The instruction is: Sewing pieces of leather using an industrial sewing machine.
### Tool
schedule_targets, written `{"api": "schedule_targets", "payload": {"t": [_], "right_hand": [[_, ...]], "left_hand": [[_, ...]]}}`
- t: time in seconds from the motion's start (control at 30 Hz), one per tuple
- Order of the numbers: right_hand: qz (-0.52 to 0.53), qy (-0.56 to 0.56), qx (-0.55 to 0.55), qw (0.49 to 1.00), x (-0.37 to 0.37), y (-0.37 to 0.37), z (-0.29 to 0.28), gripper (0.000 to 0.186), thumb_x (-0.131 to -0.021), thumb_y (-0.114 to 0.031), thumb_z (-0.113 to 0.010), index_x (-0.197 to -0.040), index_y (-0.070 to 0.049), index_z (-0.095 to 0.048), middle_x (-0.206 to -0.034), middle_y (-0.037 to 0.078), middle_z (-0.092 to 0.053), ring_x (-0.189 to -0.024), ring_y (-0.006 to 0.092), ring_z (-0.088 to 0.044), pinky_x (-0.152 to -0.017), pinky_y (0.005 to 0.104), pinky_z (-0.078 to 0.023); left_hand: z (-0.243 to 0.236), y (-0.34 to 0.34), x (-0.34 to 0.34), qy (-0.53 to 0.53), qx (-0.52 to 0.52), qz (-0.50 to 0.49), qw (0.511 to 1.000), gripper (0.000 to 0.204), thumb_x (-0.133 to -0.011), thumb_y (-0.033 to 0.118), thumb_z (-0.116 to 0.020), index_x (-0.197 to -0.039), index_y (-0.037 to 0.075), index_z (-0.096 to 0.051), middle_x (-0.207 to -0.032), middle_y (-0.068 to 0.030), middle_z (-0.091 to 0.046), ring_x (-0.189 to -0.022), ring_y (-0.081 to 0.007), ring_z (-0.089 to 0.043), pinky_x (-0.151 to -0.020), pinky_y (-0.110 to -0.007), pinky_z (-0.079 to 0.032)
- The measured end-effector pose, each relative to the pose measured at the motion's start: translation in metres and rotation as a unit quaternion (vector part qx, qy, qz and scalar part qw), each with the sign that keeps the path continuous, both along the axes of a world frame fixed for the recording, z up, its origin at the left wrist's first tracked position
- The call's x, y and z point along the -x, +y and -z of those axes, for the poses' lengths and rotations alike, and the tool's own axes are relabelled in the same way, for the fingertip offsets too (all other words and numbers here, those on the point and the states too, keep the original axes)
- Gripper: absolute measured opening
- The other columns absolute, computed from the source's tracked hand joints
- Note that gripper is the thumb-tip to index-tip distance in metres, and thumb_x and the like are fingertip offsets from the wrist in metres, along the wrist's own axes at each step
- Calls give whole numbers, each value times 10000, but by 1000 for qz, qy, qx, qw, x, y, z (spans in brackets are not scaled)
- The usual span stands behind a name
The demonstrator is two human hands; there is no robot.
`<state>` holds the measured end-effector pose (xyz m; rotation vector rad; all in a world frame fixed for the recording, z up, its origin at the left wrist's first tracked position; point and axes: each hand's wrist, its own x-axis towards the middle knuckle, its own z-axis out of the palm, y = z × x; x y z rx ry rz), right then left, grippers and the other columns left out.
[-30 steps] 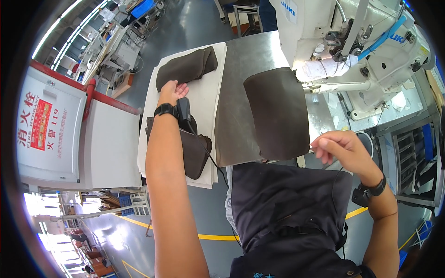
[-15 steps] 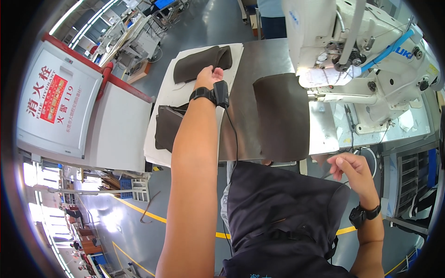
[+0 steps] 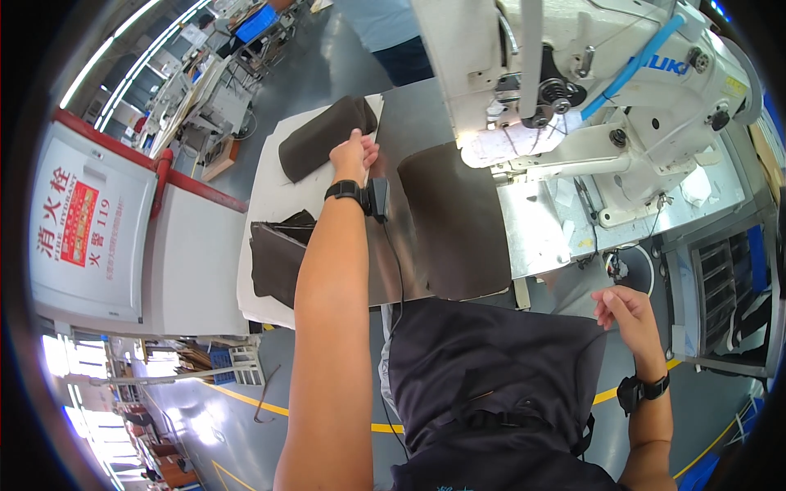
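My left hand point(image 3: 354, 153) reaches to the far left of the table, at the near right edge of a folded dark brown sheet, leather-like point(image 3: 319, 137). Its fingers are loosely bent and apart, holding nothing that I can see. Below that sheet lies a smaller stack of dark pieces point(image 3: 277, 260), partly hidden by my left forearm. Another dark brown sheet point(image 3: 456, 225) lies flat in the middle, beside the sewing machine point(image 3: 565, 106). My right hand point(image 3: 624, 315) hangs off the table's near right side, fingers curled in against the thumb, with nothing visible in them.
White backing sheets point(image 3: 266, 192) lie under the left pieces on the metal tabletop point(image 3: 399, 116). Dark long-handled snips point(image 3: 586, 200) rest by the machine. A white wall cabinet point(image 3: 90, 225) stands left. Another person point(image 3: 385, 33) is beyond the table. A cable point(image 3: 399, 270) trails from my left wrist.
The view has shifted, moving the machine and table leftward. The folded sheet now sits more slanted, and my left hand is at its near edge rather than over it. My right fingers have curled in.
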<state>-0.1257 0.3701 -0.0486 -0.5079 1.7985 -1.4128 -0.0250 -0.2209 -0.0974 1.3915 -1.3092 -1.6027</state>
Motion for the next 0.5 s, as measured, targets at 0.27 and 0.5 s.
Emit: {"api": "schedule_targets", "payload": {"t": [0.27, 0.5], "right_hand": [[53, 11, -43, 998, 1, 28, 3, 289, -1058, -222, -575, -1089, 16, -736, -827, 41, -702, -703, 82, -630, -621, 219, -502], [33, 21, -68, 997, -4, 37, 14, 335, -1028, -311, -599, -942, -13, -724, -800, 20, -692, -723, 87, -640, -668, 260, -515]], "left_hand": [[-29, 24, 60, -462, 642, -34, 611, 566, -798, 505, -737, -1224, 149, -624, -1245, -104, -632, -1190, -352, -567, -913, -591, -444], [27, -68, 16, -685, 464, 137, 545, 635, -912, 628, -577, -1333, 159, -660, -1454, -145, -554, -1356, -393, -497, -1056, -653, -357]]}}
